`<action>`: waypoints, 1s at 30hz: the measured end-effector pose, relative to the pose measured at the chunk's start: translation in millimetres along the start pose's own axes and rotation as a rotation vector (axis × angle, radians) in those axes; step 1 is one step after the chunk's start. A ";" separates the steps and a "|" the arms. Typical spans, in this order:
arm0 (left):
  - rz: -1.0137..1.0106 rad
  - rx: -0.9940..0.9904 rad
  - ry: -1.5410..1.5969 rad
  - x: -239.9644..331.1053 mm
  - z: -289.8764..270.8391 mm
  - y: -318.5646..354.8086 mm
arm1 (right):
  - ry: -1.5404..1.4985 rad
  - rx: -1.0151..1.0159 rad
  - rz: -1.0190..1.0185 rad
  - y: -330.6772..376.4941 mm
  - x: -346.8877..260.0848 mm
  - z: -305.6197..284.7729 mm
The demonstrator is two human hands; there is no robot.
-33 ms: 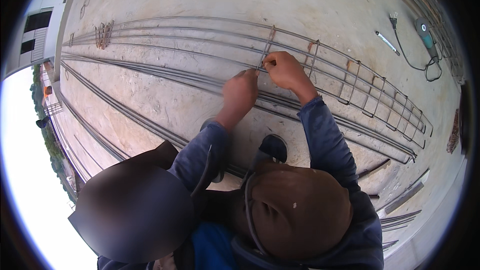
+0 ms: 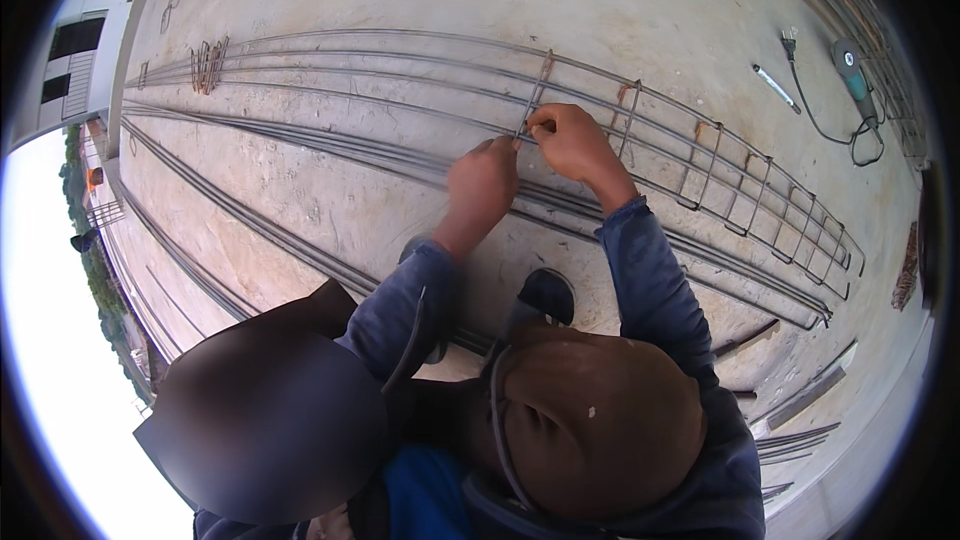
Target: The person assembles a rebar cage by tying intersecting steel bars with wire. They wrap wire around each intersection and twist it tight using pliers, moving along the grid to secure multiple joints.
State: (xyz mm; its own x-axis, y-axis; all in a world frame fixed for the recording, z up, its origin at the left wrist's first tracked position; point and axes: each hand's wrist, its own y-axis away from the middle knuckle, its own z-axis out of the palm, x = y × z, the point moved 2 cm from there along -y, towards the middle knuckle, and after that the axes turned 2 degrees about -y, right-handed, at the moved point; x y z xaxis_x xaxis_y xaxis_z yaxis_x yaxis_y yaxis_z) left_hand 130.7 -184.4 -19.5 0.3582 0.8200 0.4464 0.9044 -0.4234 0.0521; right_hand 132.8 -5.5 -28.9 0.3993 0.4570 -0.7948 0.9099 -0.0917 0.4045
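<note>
A long cage of steel reinforcing bars (image 2: 655, 145) lies across the concrete floor, with square wire stirrups along its right part. My hands meet at the near lower corner of the leftmost spaced stirrup (image 2: 536, 90). There my right hand (image 2: 577, 147) is closed in a pinch, its fingertips at the stirrup and the nearest long bar. Just left of it and slightly nearer, my left hand (image 2: 482, 188) is closed too, thumb and forefinger pinched towards the same joint. Whatever is between the fingertips is too small or hidden to make out.
Several loose stirrups (image 2: 208, 68) are bunched on the bars at the far left. Bundles of straight bars (image 2: 330, 152) run nearer to me. At right lie an angle grinder (image 2: 853, 75) with its cord and a white marker-like stick (image 2: 776, 88). Knees and shoes are below my hands.
</note>
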 end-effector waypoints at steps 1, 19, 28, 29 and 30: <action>-0.011 0.006 0.005 -0.8 -0.2 -0.5 | -0.065 0.026 -0.011 2.8 2.4 2.2; -0.071 -0.095 0.061 -2.1 -8.7 -6.1 | 0.050 0.311 -0.317 35.4 -5.6 18.3; -0.132 -0.196 0.015 0.6 -16.5 -15.2 | 0.108 0.545 -0.457 72.1 -15.4 32.8; -0.136 -0.225 -0.014 -0.7 -21.4 -17.4 | 0.015 0.581 -0.386 82.2 -19.8 39.6; -0.148 -0.281 -0.021 -0.7 -23.9 -20.3 | -0.193 0.443 -0.230 86.6 -15.0 52.4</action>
State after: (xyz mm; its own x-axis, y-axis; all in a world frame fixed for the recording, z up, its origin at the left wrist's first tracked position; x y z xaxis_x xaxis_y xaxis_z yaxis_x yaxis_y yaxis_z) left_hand 106.5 -185.5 0.5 0.2350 0.8869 0.3977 0.8484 -0.3868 0.3614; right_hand 211.5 -66.6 -5.7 0.1593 0.3420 -0.9261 0.9197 -0.3925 0.0133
